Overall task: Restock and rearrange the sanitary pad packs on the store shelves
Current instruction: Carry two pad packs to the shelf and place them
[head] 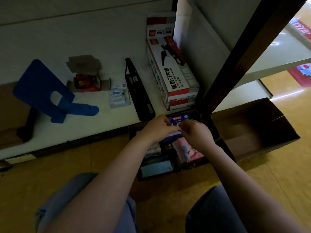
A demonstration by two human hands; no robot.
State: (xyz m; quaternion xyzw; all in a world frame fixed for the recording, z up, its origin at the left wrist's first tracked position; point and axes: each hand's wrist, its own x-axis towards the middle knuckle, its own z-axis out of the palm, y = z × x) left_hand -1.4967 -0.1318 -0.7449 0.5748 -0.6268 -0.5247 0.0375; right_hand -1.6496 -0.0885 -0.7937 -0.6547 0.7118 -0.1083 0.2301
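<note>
A blue sanitary pad pack [176,121] is held between both hands above a dark cardboard box [170,176] on the floor. My left hand [157,127] grips its left side with curled fingers. My right hand [196,132] pinches its right edge. Below the hands, a pink pack [186,151] and a pale blue pack [156,168] lie inside the box among other packs. The lower part of the blue pack is hidden by my hands.
The white bottom shelf [84,39] carries stapler boxes [175,71], a long black stapler [139,91], a blister pack [118,97], a small open carton [87,81] and a blue bookend [47,91]. A dark shelf post [235,61] rises on the right. An open cardboard box [252,130] lies beyond it.
</note>
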